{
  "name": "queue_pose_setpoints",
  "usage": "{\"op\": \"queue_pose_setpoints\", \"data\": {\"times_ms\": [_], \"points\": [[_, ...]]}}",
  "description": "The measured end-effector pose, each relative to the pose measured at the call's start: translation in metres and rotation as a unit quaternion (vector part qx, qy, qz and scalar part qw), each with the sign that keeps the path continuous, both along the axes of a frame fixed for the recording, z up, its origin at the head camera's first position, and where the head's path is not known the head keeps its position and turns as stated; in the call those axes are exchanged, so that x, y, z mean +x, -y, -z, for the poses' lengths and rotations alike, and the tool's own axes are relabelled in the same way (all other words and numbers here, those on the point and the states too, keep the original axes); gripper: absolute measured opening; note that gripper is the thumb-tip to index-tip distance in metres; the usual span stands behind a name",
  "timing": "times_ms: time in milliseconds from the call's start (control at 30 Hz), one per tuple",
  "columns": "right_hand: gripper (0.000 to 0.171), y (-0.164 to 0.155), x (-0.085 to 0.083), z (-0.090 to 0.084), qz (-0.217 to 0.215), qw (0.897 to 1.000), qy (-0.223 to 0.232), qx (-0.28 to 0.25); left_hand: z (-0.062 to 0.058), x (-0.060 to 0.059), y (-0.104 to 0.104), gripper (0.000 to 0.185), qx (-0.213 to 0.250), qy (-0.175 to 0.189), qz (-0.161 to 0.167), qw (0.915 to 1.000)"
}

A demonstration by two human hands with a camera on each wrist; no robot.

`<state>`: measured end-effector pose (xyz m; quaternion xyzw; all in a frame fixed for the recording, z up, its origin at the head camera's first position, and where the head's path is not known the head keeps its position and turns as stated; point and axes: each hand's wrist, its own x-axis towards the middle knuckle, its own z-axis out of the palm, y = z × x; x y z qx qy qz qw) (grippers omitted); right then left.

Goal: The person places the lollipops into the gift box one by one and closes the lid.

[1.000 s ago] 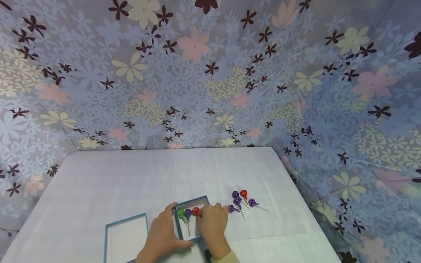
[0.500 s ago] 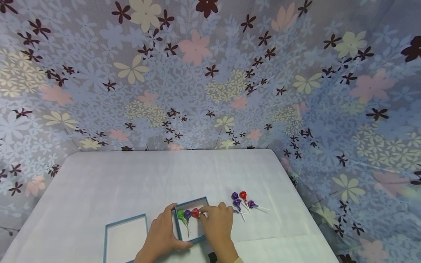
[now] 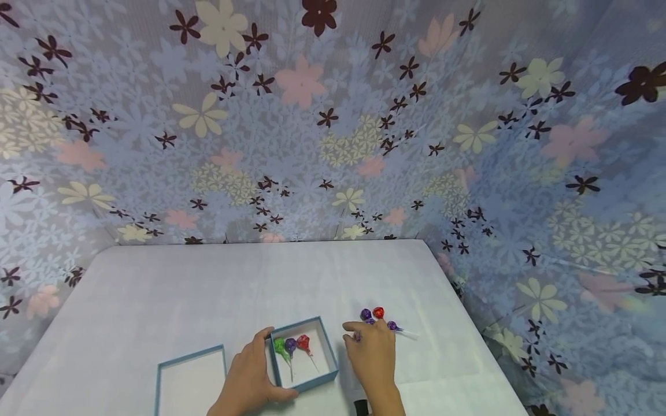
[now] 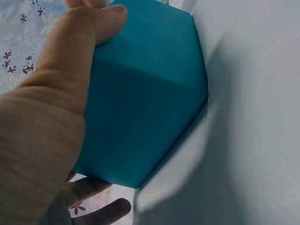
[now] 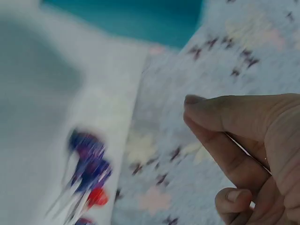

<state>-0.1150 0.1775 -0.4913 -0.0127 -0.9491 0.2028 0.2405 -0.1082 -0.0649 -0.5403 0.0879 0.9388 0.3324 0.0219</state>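
A small blue box [image 3: 329, 363] sits near the table's front edge with a green lollipop [image 3: 280, 345], a purple lollipop [image 3: 291, 345] and a red lollipop [image 3: 303, 342] inside. My left hand [image 3: 255, 370] grips the box's left near corner, thumb on the wall [image 4: 150, 103]. My right hand [image 3: 366, 346] hovers just right of the box, over the loose lollipops [image 3: 378, 312] on the cloth, fingers loosely curled and holding nothing [image 5: 243, 136]. The loose lollipops [image 5: 89, 164] show blurred in the right wrist view.
The box's lid [image 3: 189, 381] lies upturned left of my left hand. A white cloth [image 3: 208, 283] covers the table. Floral fabric [image 3: 333, 115] hangs behind and drapes down the right side. A small dark object [image 3: 361, 407] lies at the near edge.
My right hand left the red lollipop in the box and moved right, over the loose lollipops. My left hand stayed on the box.
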Motion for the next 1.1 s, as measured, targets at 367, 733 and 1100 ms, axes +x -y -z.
{"op": "queue_pose_setpoints", "data": {"times_ms": [367,733,1100], "points": [[0.031,-0.030,-0.005,0.027,0.039,0.996,0.075,0.029,0.010,0.009,0.006,0.134,0.009,0.025,0.011,0.9996],[0.030,-0.036,-0.021,0.022,0.054,0.993,0.103,0.030,0.000,-0.002,0.002,0.135,0.018,0.025,0.014,0.9994],[0.027,-0.038,-0.019,0.031,0.057,0.991,0.112,0.037,0.000,-0.001,0.003,0.134,0.023,0.045,0.011,0.9986]]}}
